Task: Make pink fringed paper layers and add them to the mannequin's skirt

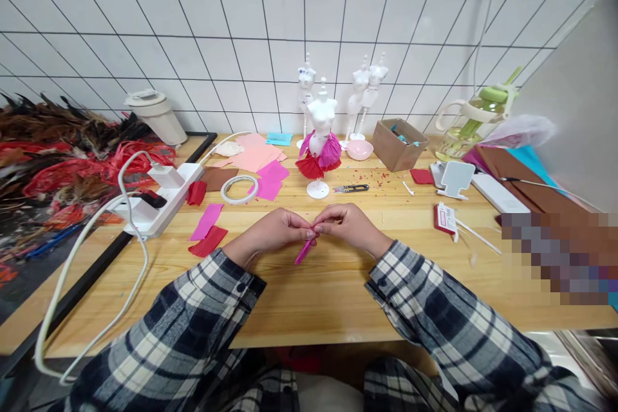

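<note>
Over the middle of the wooden table (313, 309), my left hand (277, 232) and my right hand (350, 226) meet at the fingertips. Both are closed in a pinch on a narrow strip of magenta crepe paper (303, 252), whose free end hangs down below the left fingers. Just beyond stands a small white dress-form mannequin (322, 112) on a round base, wearing a skirt of gathered magenta paper (331, 151) and red fringed paper (309, 167). Black-handled thread snips (352, 188) lie right of its base. To the left are a roll of white tape (240, 190) and magenta paper pieces (270, 179).
Behind stand several bare mannequins (306, 87), a pink bowl (360, 150) and a cardboard box (400, 143). A corded power strip (164, 199) and feathers (72, 154) occupy the left. On the right are a phone stand (456, 178), a small red-and-white box (445, 220) and a drink bottle (470, 119).
</note>
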Demonstrator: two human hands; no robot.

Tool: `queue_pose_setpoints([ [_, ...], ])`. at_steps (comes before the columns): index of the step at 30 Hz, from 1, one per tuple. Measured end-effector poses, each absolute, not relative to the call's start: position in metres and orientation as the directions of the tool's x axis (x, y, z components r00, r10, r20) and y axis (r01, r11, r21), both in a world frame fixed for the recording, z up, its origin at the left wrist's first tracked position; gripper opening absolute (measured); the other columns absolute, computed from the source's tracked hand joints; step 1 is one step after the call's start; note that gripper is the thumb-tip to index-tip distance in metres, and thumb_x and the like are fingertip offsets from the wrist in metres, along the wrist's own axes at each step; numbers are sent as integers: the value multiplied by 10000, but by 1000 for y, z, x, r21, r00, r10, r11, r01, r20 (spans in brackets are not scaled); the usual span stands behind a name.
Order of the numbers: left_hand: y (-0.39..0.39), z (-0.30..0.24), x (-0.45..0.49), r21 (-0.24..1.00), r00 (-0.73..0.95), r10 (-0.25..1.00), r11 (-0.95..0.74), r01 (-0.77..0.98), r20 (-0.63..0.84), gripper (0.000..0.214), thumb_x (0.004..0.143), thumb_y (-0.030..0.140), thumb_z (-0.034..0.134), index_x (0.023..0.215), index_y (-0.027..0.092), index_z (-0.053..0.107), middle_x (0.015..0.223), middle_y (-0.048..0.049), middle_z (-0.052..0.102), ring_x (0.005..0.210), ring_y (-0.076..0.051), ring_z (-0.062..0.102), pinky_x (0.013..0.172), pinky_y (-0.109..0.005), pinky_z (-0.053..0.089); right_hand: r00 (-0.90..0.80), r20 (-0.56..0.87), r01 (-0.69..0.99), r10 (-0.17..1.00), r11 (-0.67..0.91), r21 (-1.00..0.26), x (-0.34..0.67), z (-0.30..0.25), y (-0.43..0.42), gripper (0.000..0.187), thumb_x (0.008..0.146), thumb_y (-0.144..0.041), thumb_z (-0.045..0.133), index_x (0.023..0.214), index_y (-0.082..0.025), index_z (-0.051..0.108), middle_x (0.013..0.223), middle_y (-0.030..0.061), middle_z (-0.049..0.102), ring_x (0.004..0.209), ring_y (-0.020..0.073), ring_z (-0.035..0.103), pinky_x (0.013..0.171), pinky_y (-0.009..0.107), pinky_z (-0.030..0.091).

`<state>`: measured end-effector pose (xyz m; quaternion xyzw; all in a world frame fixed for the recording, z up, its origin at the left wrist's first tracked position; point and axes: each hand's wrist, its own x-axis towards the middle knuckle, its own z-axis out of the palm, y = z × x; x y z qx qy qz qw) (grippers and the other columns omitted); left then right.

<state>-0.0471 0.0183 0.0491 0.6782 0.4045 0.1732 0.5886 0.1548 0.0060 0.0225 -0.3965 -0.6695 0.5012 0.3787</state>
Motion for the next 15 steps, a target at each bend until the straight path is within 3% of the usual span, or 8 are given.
queue_pose_setpoints([
  [8, 21, 47, -50, 948, 576, 810, -89, 306, -110, 342, 730, 462, 736, 958, 214, 793, 902, -53, 779, 789, -216, 689, 797, -321, 534, -169, 299, 280, 939, 336, -899, 151, 25, 4, 141, 778, -319, 722, 750, -185, 755, 759, 55, 715, 703, 153, 607, 660, 274, 467],
  [11, 23, 50, -51, 920, 521, 853, -184, 346, -25, 319, 720, 471, 747, 891, 207, 799, 1034, -79, 765, 949, -256, 690, 933, -364, 507, -127, 328, 285, 936, 351, -892, 146, 25, -1, 131, 777, -321, 728, 745, -197, 758, 743, 51, 703, 665, 150, 580, 619, 271, 453],
  [15, 23, 53, -52, 859, 464, 880, -310, 408, 97, 494, 674, 475, 791, 1103, 233, 752, 1269, -94, 676, 1214, -296, 587, 1099, -425, 396, -80, 348, 306, 934, 355, -883, 142, 25, -4, 147, 780, -337, 722, 749, -199, 761, 713, 40, 671, 597, 131, 512, 550, 257, 414],
])
